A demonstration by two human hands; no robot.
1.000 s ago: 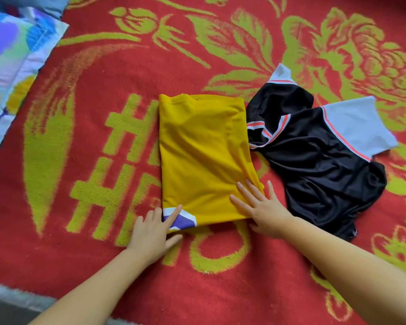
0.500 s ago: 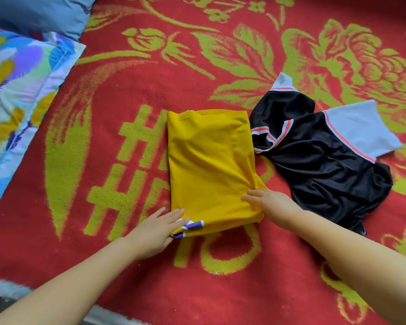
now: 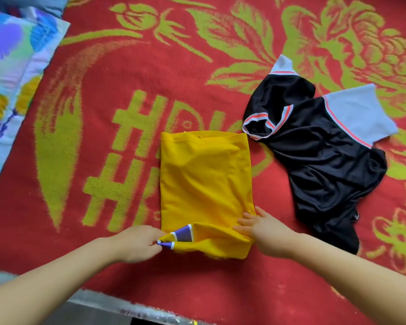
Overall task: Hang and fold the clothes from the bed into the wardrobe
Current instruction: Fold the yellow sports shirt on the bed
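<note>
A yellow shirt, folded into a narrow rectangle, lies in the middle of the red bed cover. Its near edge is lifted and curled, showing a purple and white trim. My left hand pinches the near left corner at that trim. My right hand grips the near right corner, fingers tucked under the fabric. A black shirt with pale blue sleeves and orange piping lies crumpled to the right, touched by neither hand.
A flowered quilt lies at the far left, with a blue pillow behind it. The bed's near edge runs along the bottom left. The red cover carries a large green pattern.
Both hands have closed on the yellow shirt's near corners and raised that edge off the cover. The view has shifted so the clothes sit lower and farther right.
</note>
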